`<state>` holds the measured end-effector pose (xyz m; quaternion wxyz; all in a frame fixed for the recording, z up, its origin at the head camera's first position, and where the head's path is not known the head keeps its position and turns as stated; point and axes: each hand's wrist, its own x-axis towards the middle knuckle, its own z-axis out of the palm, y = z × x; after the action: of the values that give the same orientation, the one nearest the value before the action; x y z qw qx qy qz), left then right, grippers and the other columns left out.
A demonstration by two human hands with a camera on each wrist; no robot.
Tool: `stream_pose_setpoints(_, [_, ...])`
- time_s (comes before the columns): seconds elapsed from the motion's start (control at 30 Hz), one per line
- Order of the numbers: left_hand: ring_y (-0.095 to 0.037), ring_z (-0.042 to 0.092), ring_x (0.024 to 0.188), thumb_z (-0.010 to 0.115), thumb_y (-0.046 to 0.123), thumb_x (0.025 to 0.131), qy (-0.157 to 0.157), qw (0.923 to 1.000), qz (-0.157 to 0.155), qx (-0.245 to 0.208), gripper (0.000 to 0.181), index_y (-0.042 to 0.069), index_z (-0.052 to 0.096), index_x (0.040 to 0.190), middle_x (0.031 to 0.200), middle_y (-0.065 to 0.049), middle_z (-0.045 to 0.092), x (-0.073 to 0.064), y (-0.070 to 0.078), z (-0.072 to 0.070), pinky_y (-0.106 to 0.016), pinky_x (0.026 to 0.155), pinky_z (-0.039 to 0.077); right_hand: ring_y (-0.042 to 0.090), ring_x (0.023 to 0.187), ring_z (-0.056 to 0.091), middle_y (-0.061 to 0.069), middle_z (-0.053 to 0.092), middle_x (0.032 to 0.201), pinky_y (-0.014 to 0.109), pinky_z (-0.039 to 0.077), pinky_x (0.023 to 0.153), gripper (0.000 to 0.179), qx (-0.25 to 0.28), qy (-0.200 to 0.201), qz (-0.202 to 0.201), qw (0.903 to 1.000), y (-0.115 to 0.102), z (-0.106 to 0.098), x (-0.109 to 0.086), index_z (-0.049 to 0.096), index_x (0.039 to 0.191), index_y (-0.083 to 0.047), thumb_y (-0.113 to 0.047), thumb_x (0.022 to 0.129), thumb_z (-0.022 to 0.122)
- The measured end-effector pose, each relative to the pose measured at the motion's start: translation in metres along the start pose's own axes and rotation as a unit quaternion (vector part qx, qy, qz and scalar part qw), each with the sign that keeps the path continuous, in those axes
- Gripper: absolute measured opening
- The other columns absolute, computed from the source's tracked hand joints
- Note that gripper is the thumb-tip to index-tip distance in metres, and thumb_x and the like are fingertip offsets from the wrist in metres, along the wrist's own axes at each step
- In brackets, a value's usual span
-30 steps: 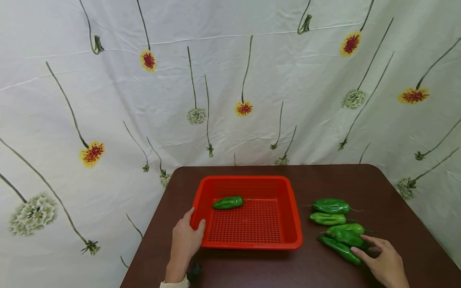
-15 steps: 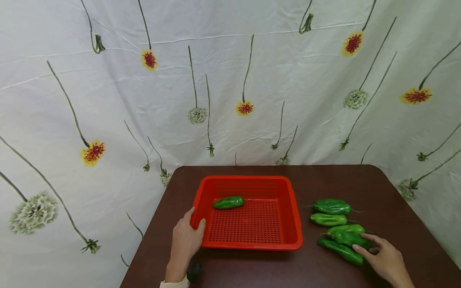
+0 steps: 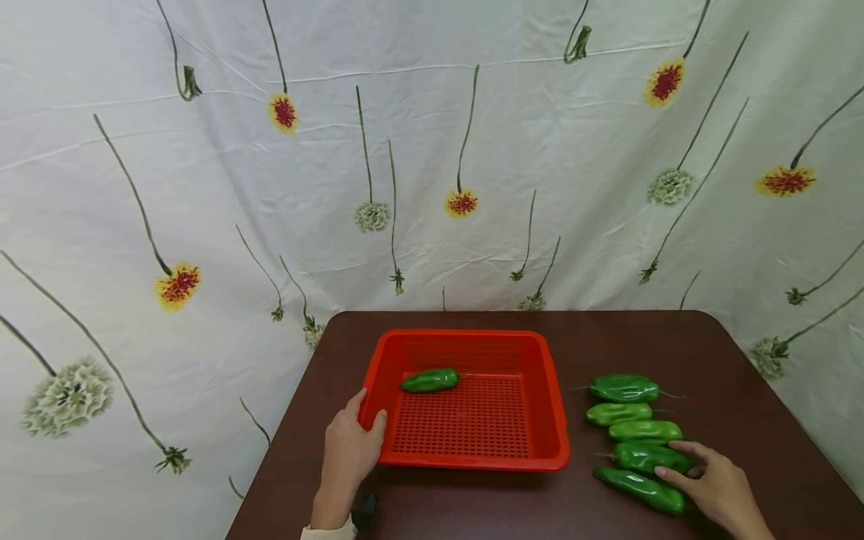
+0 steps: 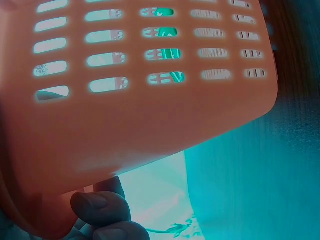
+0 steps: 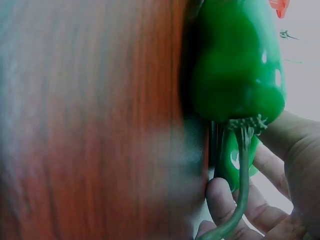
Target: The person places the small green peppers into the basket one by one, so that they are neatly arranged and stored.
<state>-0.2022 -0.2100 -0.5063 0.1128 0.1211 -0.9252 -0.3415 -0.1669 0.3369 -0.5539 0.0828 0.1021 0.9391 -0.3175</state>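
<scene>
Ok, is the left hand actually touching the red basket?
Touching. The head view shows it: the left hand lies against the left side of the red basket, its thumb over the rim.

Free above the right hand (image 3: 722, 489), filled between fingertips by the gripped pepper (image 3: 643, 457).
Blocked left of thumb by the nearest pepper (image 3: 638, 490), beyond the fingers by three others (image 3: 646, 430); farther left, passable over tabletop (image 3: 580, 454) until the red basket (image 3: 557, 420).
</scene>
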Motion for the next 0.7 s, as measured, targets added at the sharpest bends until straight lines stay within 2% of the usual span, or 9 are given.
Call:
stream_pose_setpoints(0.13, [-0.037,0.068,0.104,0.068,0.030,0.093,0.003,1.0000,0.001,0.000,0.063,0.005,0.048,0.148,0.123,-0.023,0.066,0.0001,0.0000,0.0004,-0.056,0.085,0.057,0.014,0.071,0.062,0.004,0.071,0.089,0.035,0.049,0.058,0.095,-0.004,-0.001,0.003,1.0000,-0.0006,0.0012,0.0004,0.056,0.136,0.002,-0.067,0.074,0.076])
stream_pose_setpoints(0.53, [-0.037,0.068,0.103,0.068,0.031,0.093,0.001,1.0000,0.003,0.002,0.063,0.006,0.048,0.147,0.122,-0.023,0.067,0.0011,-0.0015,0.0009,-0.056,0.086,0.057,0.014,0.070,0.058,0.001,0.067,0.086,0.034,0.045,0.057,0.088,-0.025,-0.008,-0.005,0.9996,-0.0019,0.0038,-0.0006,0.060,0.133,-0.001,-0.065,0.075,0.076])
stream_pose_setpoints(0.7, [-0.037,0.068,0.103,0.068,0.032,0.093,0.002,1.0000,0.001,0.002,0.063,0.006,0.048,0.147,0.122,-0.022,0.067,0.0013,-0.0015,0.0009,-0.055,0.086,0.057,0.015,0.069,0.058,0.000,0.067,0.083,0.034,0.044,0.057,0.082,-0.017,-0.013,-0.004,0.9998,-0.0019,0.0037,-0.0015,0.062,0.130,-0.003,-0.063,0.077,0.076])
